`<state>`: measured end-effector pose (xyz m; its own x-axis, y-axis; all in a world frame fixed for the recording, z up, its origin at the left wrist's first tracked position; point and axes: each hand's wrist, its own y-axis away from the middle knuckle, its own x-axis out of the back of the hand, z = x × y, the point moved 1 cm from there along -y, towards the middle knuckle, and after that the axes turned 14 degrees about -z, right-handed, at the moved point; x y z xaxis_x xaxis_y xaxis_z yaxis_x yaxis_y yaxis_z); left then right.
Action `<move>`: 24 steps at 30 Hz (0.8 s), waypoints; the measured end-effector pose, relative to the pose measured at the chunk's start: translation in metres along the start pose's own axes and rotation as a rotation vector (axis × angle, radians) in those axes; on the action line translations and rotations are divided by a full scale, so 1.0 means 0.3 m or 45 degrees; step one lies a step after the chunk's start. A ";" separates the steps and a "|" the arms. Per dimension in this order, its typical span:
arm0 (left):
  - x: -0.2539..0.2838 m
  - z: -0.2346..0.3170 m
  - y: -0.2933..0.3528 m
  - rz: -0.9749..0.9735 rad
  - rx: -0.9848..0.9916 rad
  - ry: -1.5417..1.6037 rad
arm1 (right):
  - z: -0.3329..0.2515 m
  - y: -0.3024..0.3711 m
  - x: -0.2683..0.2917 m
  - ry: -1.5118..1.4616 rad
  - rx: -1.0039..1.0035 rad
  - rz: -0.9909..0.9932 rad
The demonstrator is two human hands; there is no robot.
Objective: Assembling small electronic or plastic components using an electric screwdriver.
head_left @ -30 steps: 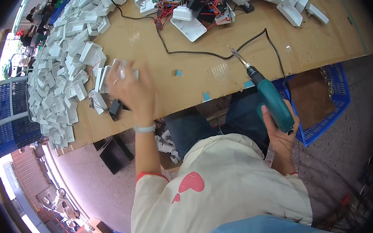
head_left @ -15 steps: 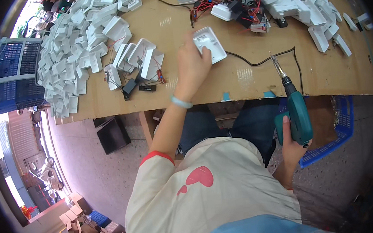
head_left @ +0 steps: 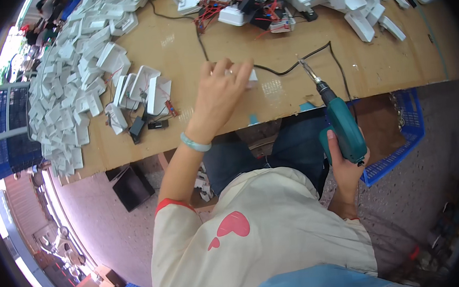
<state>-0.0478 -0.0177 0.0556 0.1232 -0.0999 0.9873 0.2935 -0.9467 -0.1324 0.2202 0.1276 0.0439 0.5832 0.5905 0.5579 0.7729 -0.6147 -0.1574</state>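
My left hand (head_left: 224, 90) is over the table with its fingers curled round a small white plastic case (head_left: 252, 79). Only an edge of the case shows beside the fingertips; the hand covers the rest. In my right hand (head_left: 346, 158), at the table's front edge, is a green pistol-shaped power tool (head_left: 346, 129) with a black collar and a slim metal tip. The tip points away from me, over the table, and is apart from the case. Its exact kind is not clear.
Many white plastic cases (head_left: 67, 102) are heaped at the left. Cases with wires (head_left: 142, 93) lie nearer, and wired parts (head_left: 254, 12) at the back. A black cable (head_left: 283, 73) crosses the cardboard-covered table (head_left: 200, 116). A blue basket (head_left: 416, 112) stands below right.
My left hand has turned over the case, which now shows only an edge instead of its open inside. The whole view has shifted and tilted. My right hand keeps hold of the power tool.
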 end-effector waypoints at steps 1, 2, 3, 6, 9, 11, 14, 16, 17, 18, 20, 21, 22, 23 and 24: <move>-0.020 0.009 0.005 0.010 -0.017 0.002 | -0.005 -0.002 0.003 0.007 -0.004 0.018; -0.064 0.017 0.016 -0.041 -0.053 0.082 | -0.012 -0.004 0.008 -0.062 -0.028 -0.017; -0.081 0.024 0.020 -0.095 -0.091 0.161 | -0.021 -0.008 0.009 -0.135 -0.054 -0.051; -0.107 0.048 0.029 -0.056 -0.084 0.115 | -0.040 -0.019 0.014 -0.166 -0.041 -0.066; -0.083 0.068 0.024 0.006 -0.054 0.154 | -0.032 -0.022 0.017 -0.178 -0.016 -0.080; -0.031 0.064 -0.009 0.032 -0.059 0.209 | -0.028 -0.024 0.022 -0.170 -0.006 -0.075; 0.006 -0.019 -0.090 0.354 0.051 0.399 | -0.035 -0.033 0.032 -0.160 -0.020 -0.042; -0.014 -0.120 -0.240 0.566 0.176 0.605 | -0.038 -0.038 0.033 -0.165 -0.042 -0.042; -0.016 -0.170 -0.316 0.645 0.250 0.696 | -0.040 -0.037 0.030 -0.172 -0.027 -0.044; -0.024 -0.207 -0.380 0.656 0.247 0.690 | -0.044 -0.035 0.032 -0.185 -0.023 -0.048; -0.050 -0.259 -0.483 0.416 0.169 0.780 | -0.044 -0.029 0.038 -0.198 -0.007 -0.038; -0.068 -0.272 -0.504 0.418 0.161 0.776 | -0.047 -0.020 0.038 -0.192 -0.006 -0.030; -0.088 -0.286 -0.512 0.513 0.194 0.942 | -0.048 -0.020 0.035 -0.188 -0.003 -0.027; -0.106 -0.307 -0.511 0.608 0.233 1.105 | -0.046 -0.027 0.030 -0.195 0.003 -0.027; -0.086 -0.271 -0.520 0.724 0.251 1.344 | -0.031 -0.019 0.037 -0.194 -0.018 0.004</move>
<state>-0.1738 0.1075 0.0578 -0.5245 -0.7729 0.3571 0.5992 -0.6330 -0.4901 0.2200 0.1327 0.0586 0.6179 0.6602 0.4271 0.7678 -0.6236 -0.1470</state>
